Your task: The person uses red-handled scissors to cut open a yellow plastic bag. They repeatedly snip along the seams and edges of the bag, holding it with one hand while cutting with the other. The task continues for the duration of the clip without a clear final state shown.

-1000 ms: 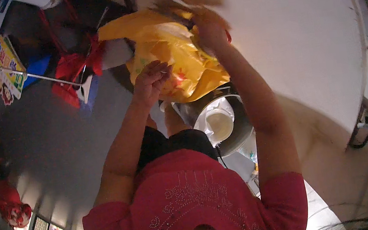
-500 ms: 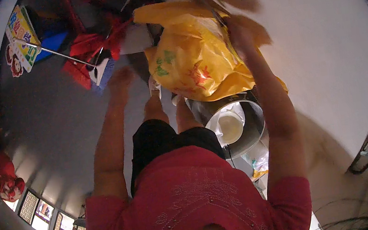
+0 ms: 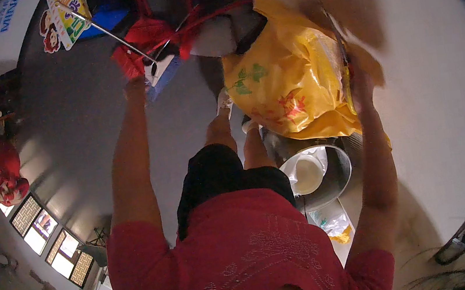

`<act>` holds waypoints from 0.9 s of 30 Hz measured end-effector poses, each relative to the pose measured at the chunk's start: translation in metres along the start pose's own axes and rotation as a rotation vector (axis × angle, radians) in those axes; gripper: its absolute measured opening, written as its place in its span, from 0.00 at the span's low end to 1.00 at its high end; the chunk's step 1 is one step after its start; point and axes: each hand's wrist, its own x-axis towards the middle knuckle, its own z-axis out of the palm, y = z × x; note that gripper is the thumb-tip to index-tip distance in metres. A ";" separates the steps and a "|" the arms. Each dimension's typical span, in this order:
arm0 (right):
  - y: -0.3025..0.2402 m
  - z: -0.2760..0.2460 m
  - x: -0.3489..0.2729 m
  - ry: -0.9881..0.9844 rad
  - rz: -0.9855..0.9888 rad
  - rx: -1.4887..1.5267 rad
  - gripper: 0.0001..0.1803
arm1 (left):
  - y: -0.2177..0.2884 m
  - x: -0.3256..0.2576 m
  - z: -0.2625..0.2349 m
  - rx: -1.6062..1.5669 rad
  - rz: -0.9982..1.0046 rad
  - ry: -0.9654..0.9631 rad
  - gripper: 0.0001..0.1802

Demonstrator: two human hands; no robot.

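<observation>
My right hand (image 3: 361,84) is closed round a long thin dark thing (image 3: 338,34) with a yellow edge, too dim to name. It is held along the right side of a large yellow plastic bag (image 3: 272,90), which has green and red prints. My left hand (image 3: 136,88) is off to the left, just beside a white brush head (image 3: 159,71) with blue bristles on a metal stick. Dim light hides its fingers, so I cannot tell whether it holds anything.
Below the bag stands a round metal bin (image 3: 339,172) with a white tub (image 3: 308,174) inside. Red cloth (image 3: 150,32) and a colourful cartoon sign (image 3: 70,17) are at the far left. A pale wall (image 3: 431,89) rises on the right. Windows (image 3: 34,222) show at lower left.
The view has turned, so the bag, bin and brush appear farther right. My left hand has passed from the right of the brush head to its left. My right hand stays at the bag's side.
</observation>
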 end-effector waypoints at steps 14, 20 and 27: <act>-0.017 0.009 0.001 0.120 -0.121 0.133 0.17 | 0.032 0.054 -0.028 0.072 0.106 0.250 0.21; 0.011 0.022 0.001 0.037 0.281 0.320 0.17 | 0.098 -0.123 0.132 -0.356 0.236 -0.732 0.26; -0.021 -0.016 0.016 0.031 -0.032 0.113 0.18 | 0.203 -0.348 0.261 -0.447 -0.045 -0.966 0.34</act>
